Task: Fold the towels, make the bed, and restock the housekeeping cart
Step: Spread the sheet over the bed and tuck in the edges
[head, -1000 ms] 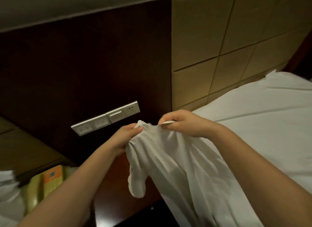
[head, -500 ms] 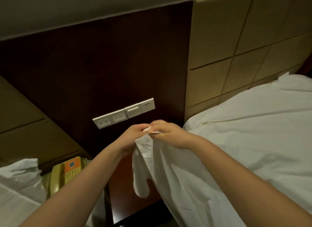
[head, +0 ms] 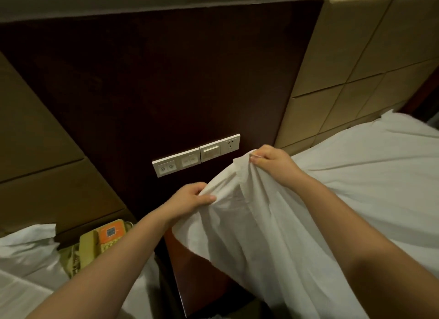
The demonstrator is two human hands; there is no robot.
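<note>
**Sheet edge spread between two hands**

Half a second earlier both hands met at one point on the sheet. Now they are apart, with the edge stretched between them. The left hand (head: pixel 190 197) grips the white sheet (head: pixel 251 228) at the lower point, fingers curled round the edge. The right hand (head: pixel 270 162) pinches the corner higher up, nearer the bed (head: pixel 370 188). The sheet runs from the mattress and hangs in front of one dark nightstand (head: pixel 187 268).

Count:
- one telephone (head: pixel 104 238), left of the nightstand
- one switch panel (head: pixel 197 156), on the wall
- one heap of white linen (head: pixel 23 259), at lower left
</note>
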